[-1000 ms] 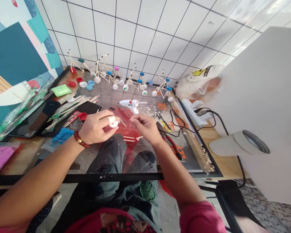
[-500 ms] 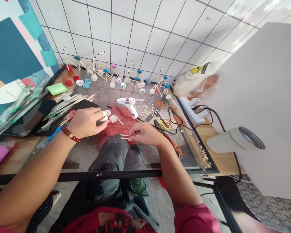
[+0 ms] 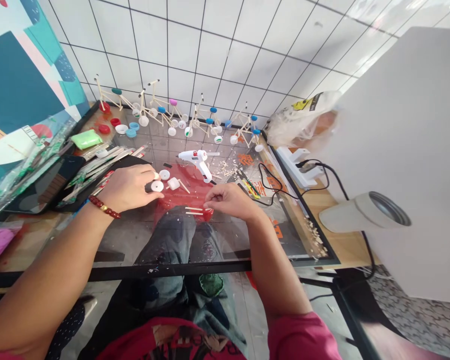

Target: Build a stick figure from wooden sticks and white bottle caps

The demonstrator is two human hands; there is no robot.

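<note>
My left hand (image 3: pixel 129 187) pinches a white bottle cap (image 3: pixel 157 186) just above the glass table top (image 3: pixel 135 235). Right of it lie a second white cap (image 3: pixel 164 174) and a white cap with a thin stick in it (image 3: pixel 173 183). My right hand (image 3: pixel 230 200) is lowered to the glass, its fingertips closed on a small red cap (image 3: pixel 207 213). Two short wooden sticks (image 3: pixel 193 210) lie just left of that cap. A white hot glue gun (image 3: pixel 195 159) rests behind both hands.
Several bicycle models of sticks and caps (image 3: pixel 195 122) line the tiled wall. Packets of sticks and a dark tablet (image 3: pixel 48 182) are at the left, loose caps (image 3: pixel 120 127) at the back left. A power strip (image 3: pixel 298 167), cables, a plastic bag (image 3: pixel 303 120) and a white tube (image 3: pixel 363 212) are at the right.
Both hands have come down from a raised position to the glass. The left set down the cap with the stick and took a plain white cap; the right moved to the red cap.
</note>
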